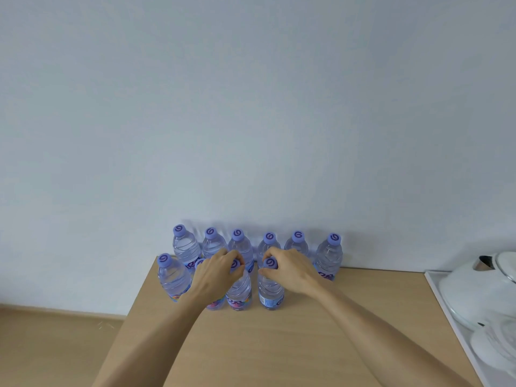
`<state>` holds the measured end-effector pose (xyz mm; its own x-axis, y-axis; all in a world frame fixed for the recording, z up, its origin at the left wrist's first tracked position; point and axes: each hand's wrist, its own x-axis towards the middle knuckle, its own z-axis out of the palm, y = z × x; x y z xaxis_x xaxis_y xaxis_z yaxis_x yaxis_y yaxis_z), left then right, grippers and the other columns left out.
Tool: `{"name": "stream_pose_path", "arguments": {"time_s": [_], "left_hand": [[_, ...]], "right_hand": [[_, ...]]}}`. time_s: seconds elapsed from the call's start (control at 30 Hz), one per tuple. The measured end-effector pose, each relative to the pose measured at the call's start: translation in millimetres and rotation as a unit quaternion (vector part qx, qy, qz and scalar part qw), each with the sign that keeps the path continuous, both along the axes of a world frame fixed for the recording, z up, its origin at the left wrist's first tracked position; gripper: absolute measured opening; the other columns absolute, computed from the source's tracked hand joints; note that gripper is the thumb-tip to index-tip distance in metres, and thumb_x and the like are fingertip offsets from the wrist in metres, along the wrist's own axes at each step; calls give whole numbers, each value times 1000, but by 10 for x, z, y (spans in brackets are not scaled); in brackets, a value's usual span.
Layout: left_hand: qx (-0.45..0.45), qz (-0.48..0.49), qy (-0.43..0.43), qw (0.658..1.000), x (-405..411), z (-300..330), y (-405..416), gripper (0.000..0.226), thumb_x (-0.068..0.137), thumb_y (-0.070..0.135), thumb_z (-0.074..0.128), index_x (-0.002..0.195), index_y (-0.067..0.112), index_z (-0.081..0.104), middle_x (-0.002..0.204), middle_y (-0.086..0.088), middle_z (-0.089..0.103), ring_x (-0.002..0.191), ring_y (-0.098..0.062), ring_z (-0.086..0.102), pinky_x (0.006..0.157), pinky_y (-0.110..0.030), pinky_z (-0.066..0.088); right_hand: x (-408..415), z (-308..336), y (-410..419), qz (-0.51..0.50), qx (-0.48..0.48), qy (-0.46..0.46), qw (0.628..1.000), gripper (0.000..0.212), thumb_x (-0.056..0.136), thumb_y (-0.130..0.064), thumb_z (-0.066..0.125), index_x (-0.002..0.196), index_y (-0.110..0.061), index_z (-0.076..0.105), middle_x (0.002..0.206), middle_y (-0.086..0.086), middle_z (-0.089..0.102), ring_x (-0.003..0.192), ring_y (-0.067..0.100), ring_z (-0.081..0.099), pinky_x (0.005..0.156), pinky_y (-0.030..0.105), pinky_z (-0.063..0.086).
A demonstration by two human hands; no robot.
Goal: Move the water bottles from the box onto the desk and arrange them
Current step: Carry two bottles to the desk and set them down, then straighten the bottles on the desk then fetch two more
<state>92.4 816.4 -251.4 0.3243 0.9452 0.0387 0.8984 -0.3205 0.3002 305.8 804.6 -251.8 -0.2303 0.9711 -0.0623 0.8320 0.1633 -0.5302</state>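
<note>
A person's two hands set clear plastic water bottles with lilac screw caps into a second row on a light wooden desk (321, 331). The left hand (216, 275) curls its fingers round the cap of a front-row bottle (239, 293) at about 11 o'clock from the desk's middle, while the right hand (290, 270) pinches the cap of the neighbouring bottle (270, 289) at 12 o'clock; gripping by the caps appears to let each bottle be lowered upright and nudged into line without squeezing its thin wall.

Behind them, at the desk's far edge against the pale blue-grey wall (251, 107), six bottles stand upright in a back row (329, 254), evenly spaced, seemingly placed there first so the wall keeps the line straight. In the front row, another bottle (171, 277) stands at the desk's 10 o'clock corner, and one more is partly hidden behind the left wrist.

The box named in the task is out of view. At 3 o'clock, a white kettle (480, 291) sits on a white tray (441, 297), well apart from the bottles. The front row looks unfinished on its right side.
</note>
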Motion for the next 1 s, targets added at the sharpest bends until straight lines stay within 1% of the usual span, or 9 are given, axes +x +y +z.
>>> {"name": "stream_pose_path", "arguments": {"time_s": [0.17, 0.23, 0.33, 0.53, 0.63, 0.7, 0.77, 0.9, 1.0], "left_hand": [[-5, 9, -4, 1000, -17, 0, -3, 19, 95, 47, 49, 106, 33, 58, 91, 8, 53, 75, -16, 57, 62, -33, 48], [-20, 0, 10, 1000, -30, 18, 15, 22, 95, 50, 47, 109, 35, 56, 96, 10, 53, 79, -16, 59, 66, -33, 50], [-51, -4, 0, 999, -84, 52, 47, 28, 95, 52, 48, 117, 35, 48, 106, 12, 55, 88, -14, 60, 66, -32, 45], [-73, 0, -60, 996, -236, 40, -36, 28, 94, 50, 49, 118, 36, 46, 95, 19, 58, 79, -4, 57, 68, -31, 52], [-64, 14, -109, 992, -263, 39, -113, 24, 95, 46, 51, 118, 38, 46, 92, 19, 61, 72, -3, 57, 64, -30, 53], [-63, 18, -170, 983, -262, 68, -147, 20, 96, 41, 53, 115, 39, 50, 89, 16, 62, 61, -5, 58, 61, -32, 53], [-68, 14, -244, 967, -250, 131, -159, 13, 96, 35, 56, 107, 41, 54, 86, 12, 64, 50, -10, 57, 56, -33, 52], [-75, -9, -313, 947, -197, 307, -145, 19, 95, 25, 58, 100, 43, 57, 83, 14, 65, 53, -28, 56, 57, -35, 48], [-88, -29, -343, 935, -121, 401, -104, 19, 95, 23, 59, 97, 42, 60, 79, 10, 65, 51, -22, 56, 54, -26, 48]], "right_hand": [[-27, -19, -1, 6, -6, -2, 1000, 26, 88, -52, 60, 103, -31, 54, 75, -17, 53, 72, 7, 54, 57, 25, 38], [-44, -4, 12, 10, -19, -7, 1000, 24, 89, -50, 60, 102, -31, 53, 78, -17, 54, 72, 7, 55, 59, 27, 41], [-32, 54, 58, 15, -57, -8, 998, 23, 89, -47, 59, 103, -30, 52, 82, -14, 57, 76, 10, 57, 64, 31, 46], [48, 36, -13, 6, -75, 18, 997, 25, 88, -52, 58, 106, -37, 49, 81, -10, 61, 73, 11, 61, 69, 35, 50], [54, 16, -102, -5, -36, -22, 999, 33, 88, -61, 52, 114, -43, 42, 75, -12, 59, 74, 10, 60, 66, 35, 48], [65, 23, -152, -26, -2, -39, 999, 37, 88, -65, 48, 118, -46, 39, 67, -16, 54, 71, 7, 58, 62, 32, 45], [76, 50, -196, -47, 24, -37, 998, 37, 89, -65, 46, 120, -47, 38, 59, -15, 52, 63, 4, 55, 59, 30, 44], [111, 129, -303, -90, 46, -15, 995, 33, 91, -59, 47, 119, -44, 43, 54, -12, 51, 58, 2, 54, 60, 32, 47], [182, 178, -442, -126, 54, -6, 991, 26, 92, -56, 49, 114, -42, 46, 56, -10, 51, 57, 3, 52, 58, 29, 45]]}}
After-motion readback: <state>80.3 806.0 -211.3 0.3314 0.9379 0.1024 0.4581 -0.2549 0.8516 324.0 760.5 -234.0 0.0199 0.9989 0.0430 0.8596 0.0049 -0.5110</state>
